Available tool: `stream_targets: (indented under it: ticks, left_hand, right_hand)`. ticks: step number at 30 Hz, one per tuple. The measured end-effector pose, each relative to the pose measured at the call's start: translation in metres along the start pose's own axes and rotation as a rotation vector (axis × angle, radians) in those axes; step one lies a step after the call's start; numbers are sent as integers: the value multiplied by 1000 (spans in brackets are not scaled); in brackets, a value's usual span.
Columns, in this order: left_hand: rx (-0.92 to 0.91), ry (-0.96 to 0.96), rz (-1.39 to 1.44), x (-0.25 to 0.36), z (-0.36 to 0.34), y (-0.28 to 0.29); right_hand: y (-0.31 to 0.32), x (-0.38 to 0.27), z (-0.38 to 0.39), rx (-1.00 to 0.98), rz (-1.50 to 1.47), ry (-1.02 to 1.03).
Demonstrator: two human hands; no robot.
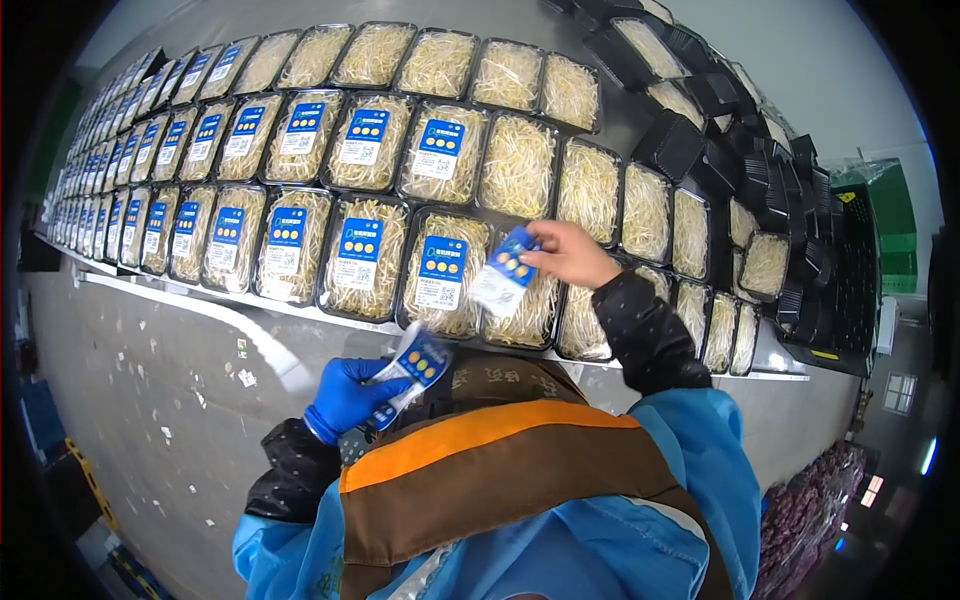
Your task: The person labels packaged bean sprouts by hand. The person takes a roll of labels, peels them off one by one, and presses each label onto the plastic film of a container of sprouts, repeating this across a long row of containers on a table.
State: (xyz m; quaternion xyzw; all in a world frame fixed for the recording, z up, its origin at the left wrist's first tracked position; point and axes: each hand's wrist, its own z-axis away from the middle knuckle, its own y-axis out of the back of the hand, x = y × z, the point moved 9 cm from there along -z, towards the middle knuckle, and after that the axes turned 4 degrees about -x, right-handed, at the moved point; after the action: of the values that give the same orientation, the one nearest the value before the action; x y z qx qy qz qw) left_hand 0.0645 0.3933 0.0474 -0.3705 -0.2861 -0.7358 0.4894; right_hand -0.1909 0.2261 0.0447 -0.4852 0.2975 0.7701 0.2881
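In my bare right hand (572, 254) a blue and white label (506, 275) is pinched by one end. It hangs over a black tray of bean sprouts (527, 312) in the front row; I cannot tell whether it touches the film. My left hand (352, 396), in a blue glove, grips a roll of labels (418, 362) near my waist. From beside it a white backing strip (245, 335) trails off to the left. Just left of the right hand's label sits a labelled sprout tray (440, 275). Trays to the right, such as this sprout tray (588, 190), bear no label.
Three rows of sprout trays cover the metal table (470, 22), many labelled toward the left. Black empty trays (715, 150) are heaped at the right end, beside a black crate (850, 270). White scraps (247, 378) litter the grey floor. A filled purple net sack (810, 510) lies at lower right.
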Motion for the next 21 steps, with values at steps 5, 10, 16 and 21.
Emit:
stream_targets:
  ticks: [5, 10, 16, 21]
  left_hand:
    - [-42, -30, 4, 14, -11, 0]
    - [-39, -394, -83, 48, -14, -10]
    - [88, -330, 138, 46, -28, -22]
    - [183, -194, 180, 33, -27, -17]
  right_hand:
    - [0, 5, 7, -44, 754, -14]
    - [-8, -6, 26, 226, 982, -65]
    - [-114, -47, 44, -227, -17, 82]
    - [-98, -40, 27, -166, -206, -40]
